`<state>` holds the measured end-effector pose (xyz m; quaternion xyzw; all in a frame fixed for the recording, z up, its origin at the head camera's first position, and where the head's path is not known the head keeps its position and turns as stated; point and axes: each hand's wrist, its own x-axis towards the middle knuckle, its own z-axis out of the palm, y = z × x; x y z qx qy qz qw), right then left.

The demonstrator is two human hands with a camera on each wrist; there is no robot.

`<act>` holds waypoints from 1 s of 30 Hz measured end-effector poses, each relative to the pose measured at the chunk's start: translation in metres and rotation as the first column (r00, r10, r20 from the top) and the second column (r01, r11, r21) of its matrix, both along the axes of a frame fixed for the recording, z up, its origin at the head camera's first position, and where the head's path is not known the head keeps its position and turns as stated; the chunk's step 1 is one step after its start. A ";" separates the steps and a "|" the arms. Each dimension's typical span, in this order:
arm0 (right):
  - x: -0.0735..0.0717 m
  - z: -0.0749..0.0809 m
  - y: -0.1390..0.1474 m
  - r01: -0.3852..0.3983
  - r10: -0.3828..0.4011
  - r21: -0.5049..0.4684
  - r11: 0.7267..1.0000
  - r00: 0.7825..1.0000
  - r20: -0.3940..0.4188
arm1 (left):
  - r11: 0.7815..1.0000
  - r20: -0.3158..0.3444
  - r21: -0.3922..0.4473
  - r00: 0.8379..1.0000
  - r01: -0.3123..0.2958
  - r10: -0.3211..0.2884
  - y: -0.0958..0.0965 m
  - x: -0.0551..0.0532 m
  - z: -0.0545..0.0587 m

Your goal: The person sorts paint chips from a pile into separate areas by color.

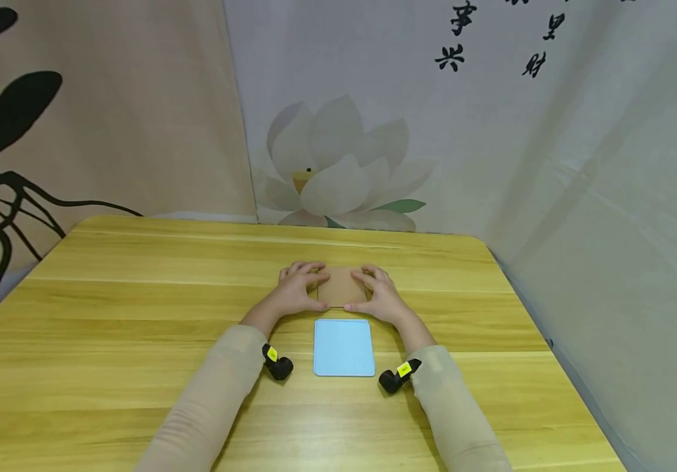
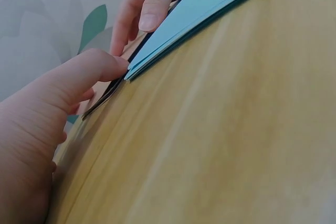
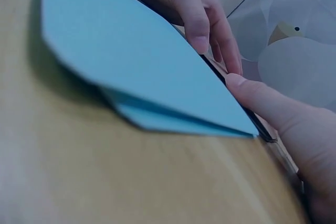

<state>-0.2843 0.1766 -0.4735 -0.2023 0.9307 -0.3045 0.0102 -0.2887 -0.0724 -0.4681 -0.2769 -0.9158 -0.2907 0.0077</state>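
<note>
A flat, brown, card-like square (image 1: 342, 286) with a thin dark edge lies on the table, between both hands. My left hand (image 1: 298, 288) holds its left side, the thumb at the near corner and the fingers farther back. On the opposite side my right hand (image 1: 381, 295) holds it in a mirrored way, thumb at the near right corner. Closer to me lies a light blue square with rounded corners (image 1: 344, 347), apart from both hands. In the right wrist view this blue piece (image 3: 121, 40) looks like folded paper, its layers slightly parted at one edge.
The wooden table (image 1: 138, 314) has rounded far corners. Behind it hangs a pale cloth (image 1: 551, 164) printed with a lotus and black characters. Each sleeve carries a small black wrist camera (image 1: 279, 367).
</note>
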 end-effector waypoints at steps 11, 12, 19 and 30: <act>0.001 0.002 0.000 -0.011 0.010 0.046 0.999 1.000 0.013 | 0.999 0.010 -0.041 1.000 0.006 -0.006 0.001 0.003 0.004; 0.001 0.002 0.000 -0.013 0.012 0.049 0.999 1.000 0.012 | 0.999 0.007 -0.042 1.000 0.007 -0.007 0.001 0.003 0.004; 0.001 0.003 0.000 -0.018 0.018 0.062 0.998 1.000 0.002 | 0.999 0.004 -0.040 1.000 0.002 -0.002 0.000 0.004 0.003; 0.003 0.001 0.001 -0.011 0.011 0.041 0.999 1.000 -0.004 | 1.000 -0.012 0.001 1.000 -0.003 0.003 -0.001 0.004 0.001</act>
